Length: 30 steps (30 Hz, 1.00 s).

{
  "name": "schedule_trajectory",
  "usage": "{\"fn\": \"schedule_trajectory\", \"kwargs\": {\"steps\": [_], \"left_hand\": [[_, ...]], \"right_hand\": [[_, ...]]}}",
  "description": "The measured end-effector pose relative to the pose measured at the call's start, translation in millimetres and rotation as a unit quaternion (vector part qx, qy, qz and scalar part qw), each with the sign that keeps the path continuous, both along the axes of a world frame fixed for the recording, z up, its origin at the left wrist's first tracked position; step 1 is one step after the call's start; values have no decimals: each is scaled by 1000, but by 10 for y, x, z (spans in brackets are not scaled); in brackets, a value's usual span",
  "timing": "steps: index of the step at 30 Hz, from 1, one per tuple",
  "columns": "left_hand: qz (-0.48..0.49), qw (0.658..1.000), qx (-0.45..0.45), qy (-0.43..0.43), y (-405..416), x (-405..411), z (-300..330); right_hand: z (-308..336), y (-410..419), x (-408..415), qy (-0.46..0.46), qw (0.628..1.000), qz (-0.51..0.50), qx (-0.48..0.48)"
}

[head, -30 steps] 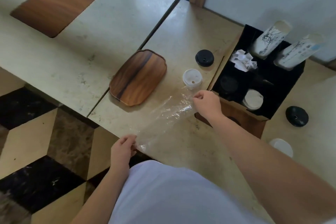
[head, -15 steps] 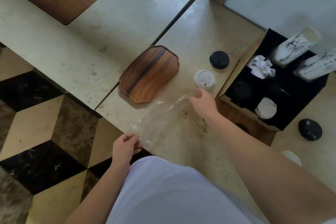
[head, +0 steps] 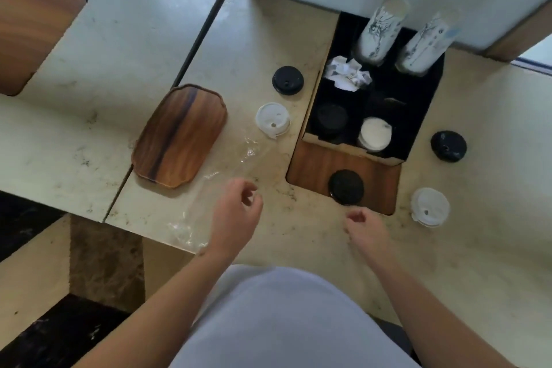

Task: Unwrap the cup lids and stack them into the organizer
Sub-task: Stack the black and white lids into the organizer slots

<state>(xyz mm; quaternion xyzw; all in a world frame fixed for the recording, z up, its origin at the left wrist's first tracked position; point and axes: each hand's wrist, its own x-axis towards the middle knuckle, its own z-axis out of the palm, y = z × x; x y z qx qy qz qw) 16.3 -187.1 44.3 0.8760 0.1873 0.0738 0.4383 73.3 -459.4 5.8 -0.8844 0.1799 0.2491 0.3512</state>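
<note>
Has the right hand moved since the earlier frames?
Yes. The right hand has let go of the plastic wrap, pulling back toward the body, now below the organizer.

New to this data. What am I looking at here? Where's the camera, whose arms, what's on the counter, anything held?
There is no robot: a person works with bare hands, and the single wide-angle camera sits on their head, looking down. The left hand and right hand both hover over the counter, loosely curled, holding nothing. A clear plastic wrapper lies flat by the left hand, beside a wooden tray. The black organizer holds two tall cup stacks, crumpled paper, a black lid stack and a white lid stack. Loose lids lie around it: black and white on its left, black and white on its right, one black in front.
</note>
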Motion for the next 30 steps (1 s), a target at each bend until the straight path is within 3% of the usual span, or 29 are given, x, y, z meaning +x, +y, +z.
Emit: {"fn": "schedule_trajectory", "kwargs": {"steps": [5,8,12,18,23,27,30], "left_hand": [[-110,983,-47,139,-677,691,-157],[-91,952,-114,270,-1009,1000,-284],[-32,926,-155,344,-1308,1220,-423],[-3,914,-161,372,-1502,1341,-508],[4,910,-190,368,-1540,1303,-417],[34,939,-214,266,-1577,1249,-317],[115,893,-351,256,-1623,1373,-177]], "right_hand": [[32,-117,240,-33,999,-27,-5],[38,-133,432,-19,997,-70,-2],[-2,-144,626,31,995,-92,35],[-90,-171,688,35,989,-122,74],[-84,-156,603,-13,973,-197,116],[30,-247,548,-25,926,-289,242],[150,-439,552,15,878,-316,358]]}}
